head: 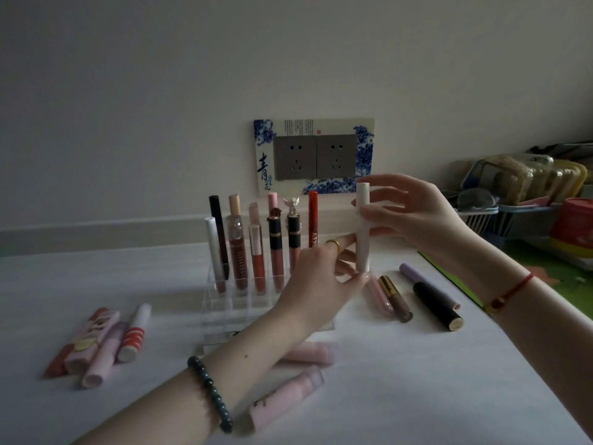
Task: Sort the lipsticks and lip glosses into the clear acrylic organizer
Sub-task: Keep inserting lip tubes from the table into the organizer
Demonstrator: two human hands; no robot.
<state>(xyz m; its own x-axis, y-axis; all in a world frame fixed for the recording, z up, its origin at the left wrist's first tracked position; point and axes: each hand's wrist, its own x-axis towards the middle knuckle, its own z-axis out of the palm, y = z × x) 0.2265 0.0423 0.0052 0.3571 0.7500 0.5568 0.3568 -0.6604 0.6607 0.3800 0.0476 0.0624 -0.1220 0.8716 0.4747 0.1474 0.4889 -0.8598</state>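
Note:
A clear acrylic organizer point(224, 303) stands mid-table with several lip glosses point(256, 248) upright in its back row. A white tube point(363, 220) is held upright just right of the organizer. My right hand point(414, 210) pinches its upper half. My left hand point(321, 284) grips its lower end with thumb and fingers. Loose pink and red-striped tubes point(102, 342) lie at the left. Two pink tubes point(288, 396) lie at the front under my left forearm. A gold-capped gloss point(394, 298), a black tube point(438, 306) and a lilac one point(414, 274) lie at the right.
The white table point(401, 380) ends at its right edge beside a green mat point(545, 284). A wall socket plate point(314, 155) sits behind the organizer. Baskets and packets point(526, 194) crowd the far right.

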